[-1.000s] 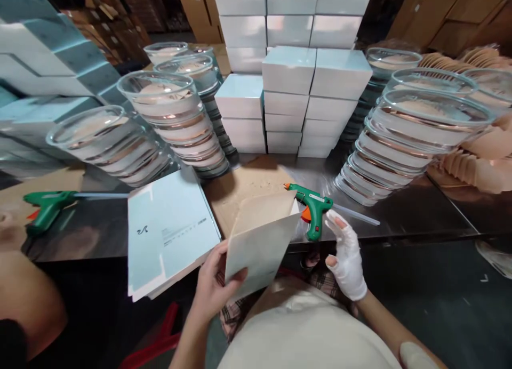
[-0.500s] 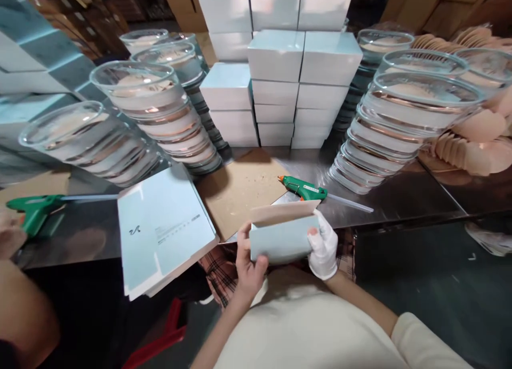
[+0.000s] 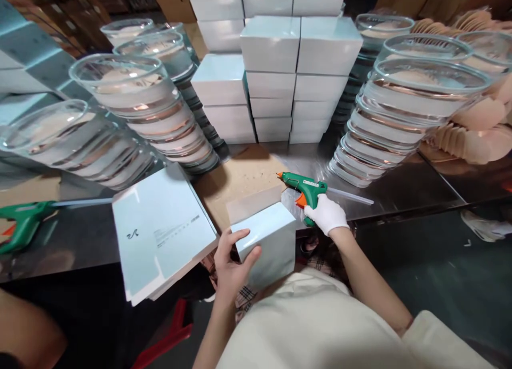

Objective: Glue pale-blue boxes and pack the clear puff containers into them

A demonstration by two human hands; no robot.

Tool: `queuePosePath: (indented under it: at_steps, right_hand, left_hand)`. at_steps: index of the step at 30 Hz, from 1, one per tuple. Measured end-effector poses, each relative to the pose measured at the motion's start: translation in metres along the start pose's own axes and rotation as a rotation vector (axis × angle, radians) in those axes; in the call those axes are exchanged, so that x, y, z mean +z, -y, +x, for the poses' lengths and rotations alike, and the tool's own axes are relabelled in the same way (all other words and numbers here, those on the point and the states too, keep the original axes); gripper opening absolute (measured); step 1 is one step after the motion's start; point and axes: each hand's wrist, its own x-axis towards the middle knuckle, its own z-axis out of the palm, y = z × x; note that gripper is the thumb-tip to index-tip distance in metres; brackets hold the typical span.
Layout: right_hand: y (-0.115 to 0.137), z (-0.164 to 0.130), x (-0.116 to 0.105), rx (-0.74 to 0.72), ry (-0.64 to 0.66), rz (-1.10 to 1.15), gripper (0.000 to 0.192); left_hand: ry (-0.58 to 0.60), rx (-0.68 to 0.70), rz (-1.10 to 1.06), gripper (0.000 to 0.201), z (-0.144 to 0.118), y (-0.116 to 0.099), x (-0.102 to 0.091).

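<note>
Two hands: left hand (image 3: 231, 262) wraps its fingers on the half-folded box (image 3: 267, 241), at 6 o'clock by the table edge (image 3: 400, 214); gloved right hand (image 3: 326, 214) is closed around the glue gun (image 3: 306, 190), at 3 o'clock of the box.
Burn risk: hot nozzle near bare left fingers.
Slip risk: one-hand hold may let the open flap spring back.
Knock risk: glass bowl stack (image 3: 396, 107) leans at 2 o'clock.
</note>
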Motion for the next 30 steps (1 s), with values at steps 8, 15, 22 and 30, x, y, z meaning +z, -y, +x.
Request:
queuePosePath:
  at_steps: [8,15,22,30]
  right_hand:
    - [-0.008,-0.024,0.007,-0.091,-0.076,0.695,0.038]
    - [-0.01,-0.08,-0.018,-0.418,0.057,0.749,0.031]
    - [-0.004,-0.099,-0.006,-0.992,-0.187,0.226,0.01]
    - [-0.016,-0.082,0.002,-0.878,-0.208,0.208,0.014]
  left_hand:
    - [-0.063,-0.109,-0.099,0.029,0.015,-0.011,0.025]
    - [-0.033,-0.016,-0.041,0.028,0.031,-0.037,0.044]
    - [-0.018,0.115,-0.031,0.026,0.032,-0.047,0.058]
    - [-0.034,0.071,0.019,0.029,0.021,-0.041,0.05]
